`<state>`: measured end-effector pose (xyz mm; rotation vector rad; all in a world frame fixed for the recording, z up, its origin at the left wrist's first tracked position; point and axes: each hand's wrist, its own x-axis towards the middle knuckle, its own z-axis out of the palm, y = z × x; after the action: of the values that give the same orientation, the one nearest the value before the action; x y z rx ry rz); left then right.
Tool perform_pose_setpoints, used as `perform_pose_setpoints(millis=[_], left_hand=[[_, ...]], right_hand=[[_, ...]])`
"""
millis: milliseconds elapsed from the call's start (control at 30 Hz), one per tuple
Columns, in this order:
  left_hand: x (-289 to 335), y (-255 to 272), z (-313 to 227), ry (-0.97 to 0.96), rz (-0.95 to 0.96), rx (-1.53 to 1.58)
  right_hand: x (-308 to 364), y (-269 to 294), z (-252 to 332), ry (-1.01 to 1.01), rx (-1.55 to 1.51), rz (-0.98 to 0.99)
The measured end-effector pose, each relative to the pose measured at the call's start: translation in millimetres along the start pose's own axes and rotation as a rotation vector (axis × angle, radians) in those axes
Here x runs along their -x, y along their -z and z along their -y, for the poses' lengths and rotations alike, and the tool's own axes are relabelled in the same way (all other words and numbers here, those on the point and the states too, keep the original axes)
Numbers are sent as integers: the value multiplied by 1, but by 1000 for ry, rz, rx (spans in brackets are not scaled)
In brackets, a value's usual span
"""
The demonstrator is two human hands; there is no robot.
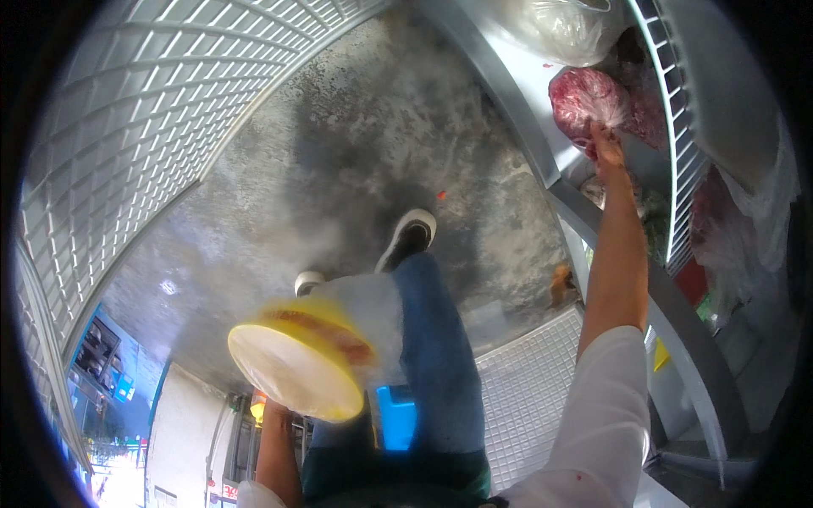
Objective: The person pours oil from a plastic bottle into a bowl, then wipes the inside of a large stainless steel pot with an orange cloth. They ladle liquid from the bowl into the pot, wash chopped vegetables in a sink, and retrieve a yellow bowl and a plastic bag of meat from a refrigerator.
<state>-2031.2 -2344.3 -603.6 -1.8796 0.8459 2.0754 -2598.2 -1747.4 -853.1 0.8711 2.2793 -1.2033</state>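
Note:
Reaching far to the right, my right hand [608, 152] grips the near end of a clear plastic bag of red meat [584, 97] on a white shelf [542, 102] inside a fridge or freezer. At the lower left, a round tub with a yellow rim [296, 372] is held tilted in front of my legs, its pale flat face toward me. Motion blurs the tub's far side, where reddish stuff shows. My left forearm [281, 453] runs up behind it, so the left fingers are hidden. Another bag of red meat [648, 114] lies beside the gripped one.
A large clear bag [563, 30] sits deeper on the shelf. The white wire rack [677, 144] and grey door frame [517, 110] border my right arm. An open white ribbed door panel [161, 93] curves along the left. Below is wet grey concrete floor [356, 127].

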Motion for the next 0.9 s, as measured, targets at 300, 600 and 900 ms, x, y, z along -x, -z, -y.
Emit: perform_pose_setpoints(millis=[300,600,900], left_hand=[[33,-14,-36,-65,120,-53],[104,24,-152,-223,404,-217],[225,35,-240,-233,717,-364]], right_hand=[[224,-35,63,54,-427,-148],[648,64,71,-284,-590,-164],[1094,217,19,-107,-578,-1180]])
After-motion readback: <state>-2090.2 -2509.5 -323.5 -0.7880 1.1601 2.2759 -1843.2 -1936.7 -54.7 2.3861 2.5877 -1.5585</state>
